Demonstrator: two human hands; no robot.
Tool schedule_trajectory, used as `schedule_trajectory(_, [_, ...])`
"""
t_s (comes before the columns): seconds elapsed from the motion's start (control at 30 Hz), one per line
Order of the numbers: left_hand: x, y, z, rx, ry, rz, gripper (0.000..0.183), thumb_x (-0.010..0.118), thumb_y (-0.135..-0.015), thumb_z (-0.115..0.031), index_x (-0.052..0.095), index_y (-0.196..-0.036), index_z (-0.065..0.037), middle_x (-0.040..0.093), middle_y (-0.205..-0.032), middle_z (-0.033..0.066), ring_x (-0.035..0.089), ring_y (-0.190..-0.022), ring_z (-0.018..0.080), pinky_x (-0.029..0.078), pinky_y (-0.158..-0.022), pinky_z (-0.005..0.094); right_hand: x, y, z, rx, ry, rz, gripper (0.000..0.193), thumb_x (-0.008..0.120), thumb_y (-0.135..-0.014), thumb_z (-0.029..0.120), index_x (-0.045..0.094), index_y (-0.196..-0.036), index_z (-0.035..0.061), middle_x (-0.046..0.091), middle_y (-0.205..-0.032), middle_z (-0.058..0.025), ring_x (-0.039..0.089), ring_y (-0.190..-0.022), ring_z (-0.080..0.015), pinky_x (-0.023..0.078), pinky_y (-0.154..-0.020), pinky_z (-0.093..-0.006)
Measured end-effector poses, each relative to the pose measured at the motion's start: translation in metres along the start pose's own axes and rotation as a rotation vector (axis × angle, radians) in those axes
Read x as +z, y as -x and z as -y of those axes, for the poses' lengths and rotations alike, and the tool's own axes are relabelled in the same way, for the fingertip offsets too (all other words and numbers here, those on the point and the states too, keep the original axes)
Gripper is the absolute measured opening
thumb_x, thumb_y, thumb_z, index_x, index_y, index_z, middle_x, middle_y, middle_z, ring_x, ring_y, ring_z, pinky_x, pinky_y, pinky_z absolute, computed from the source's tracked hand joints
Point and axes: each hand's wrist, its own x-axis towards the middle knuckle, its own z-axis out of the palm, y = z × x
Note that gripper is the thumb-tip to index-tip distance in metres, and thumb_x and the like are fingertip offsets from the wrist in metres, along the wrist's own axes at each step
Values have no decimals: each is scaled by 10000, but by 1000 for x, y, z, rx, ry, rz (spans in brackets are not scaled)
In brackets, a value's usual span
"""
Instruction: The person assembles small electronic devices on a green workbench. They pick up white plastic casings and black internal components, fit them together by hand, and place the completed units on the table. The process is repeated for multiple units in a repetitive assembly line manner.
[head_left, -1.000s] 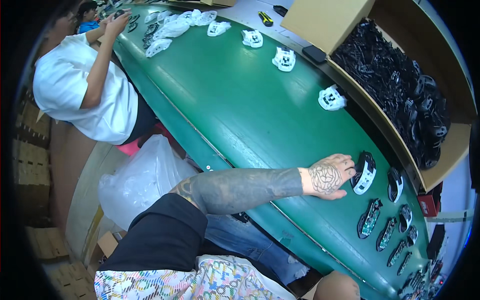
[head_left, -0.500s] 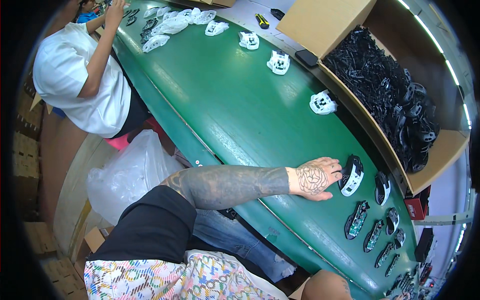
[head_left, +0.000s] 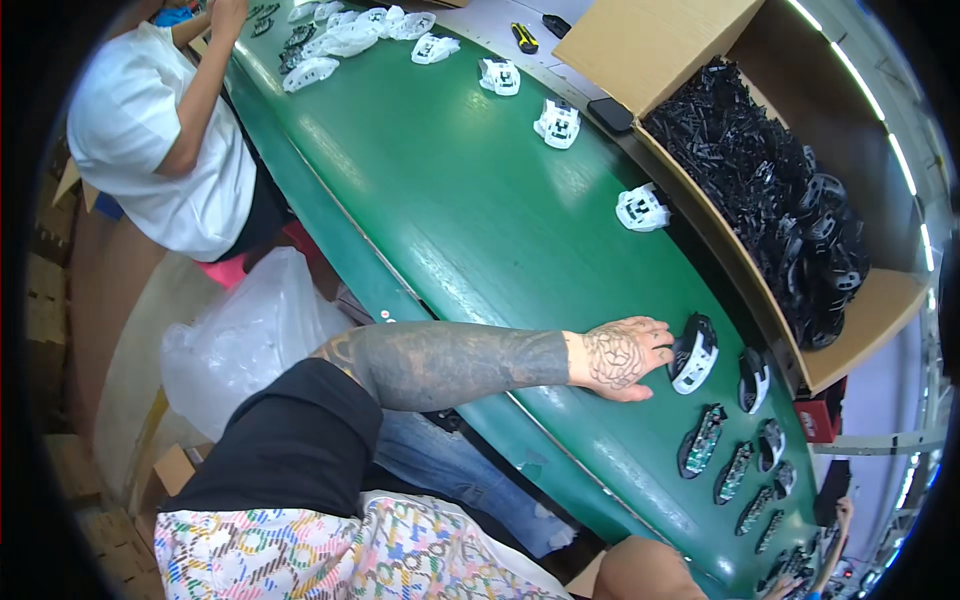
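My left hand (head_left: 622, 358) reaches across the green work surface with its palm down. Its fingers are stretched out and the thumb stands apart. The fingertips meet or nearly meet the left edge of a black-and-white computer mouse part (head_left: 694, 356); exact contact is hard to tell. Just right of it lies a second black-and-white mouse part (head_left: 754, 382). Nearer me are black mouse bases with green circuit boards (head_left: 704, 440), several in rows. Of my right arm (head_left: 648, 572), only a bare part shows at the lower edge; the hand is out of sight.
White mouse shells (head_left: 557, 126) are spaced along the far edge of the green surface (head_left: 450, 200), with more heaped at far left. An open cardboard box (head_left: 655, 50) holds black plastic parts. A co-worker (head_left: 165, 140) sits at left, near a clear plastic bag (head_left: 245, 340).
The whole view has shifted slightly. My left hand stays beside the same mouse part. Another person's raised arm has come into sight at the lower right.
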Motion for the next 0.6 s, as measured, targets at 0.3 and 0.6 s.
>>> schedule_trajectory(0.3, [3,-1,4,16,-6,51,550,640,-791,-345,532,-1191,17,451,-1321,214,377,-1293,365,297,-1093,439,-15,19,-5,-232,257,275,186,510,-918,201,577,-968,34,569,-926,-73,562,-801,-176,450,-611,-283])
schedule_trajectory(0.6, [7,0,9,49,-11,49,543,642,-792,-348,533,-1187,9,450,-1315,214,372,-1296,368,292,-1092,447,-19,27,-3,-243,314,306,199,587,-878,247,595,-875,49,569,-830,-27,567,-724,-166,455,-586,-285])
